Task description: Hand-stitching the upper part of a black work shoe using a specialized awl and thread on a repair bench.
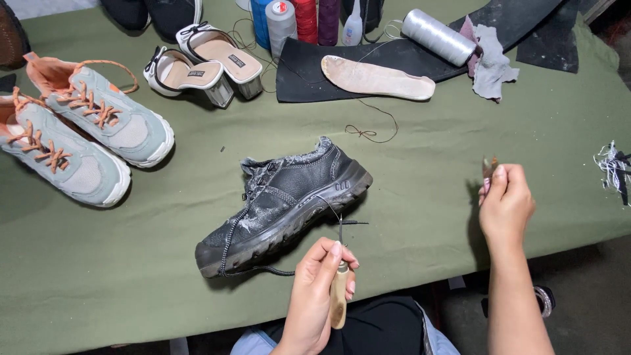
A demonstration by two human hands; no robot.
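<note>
One black work shoe point(286, 200) on green bench point(427, 197); left hand point(315, 292) grip clenched on wooden-handled awl point(338, 299); right hand point(505, 204) pinching small object point(490, 165).

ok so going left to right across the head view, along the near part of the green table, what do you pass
Pair of grey mesh sneakers with orange laces → worn black leather work shoe → left hand gripping a wooden-handled awl → right hand pinching a small brownish piece → tangle of white threads.

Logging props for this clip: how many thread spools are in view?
5. Four stand at the table's top edge: blue spool, grey spool, red spool, purple spool. A silver spool lies right of them. Others may sit beyond the frame.
</note>
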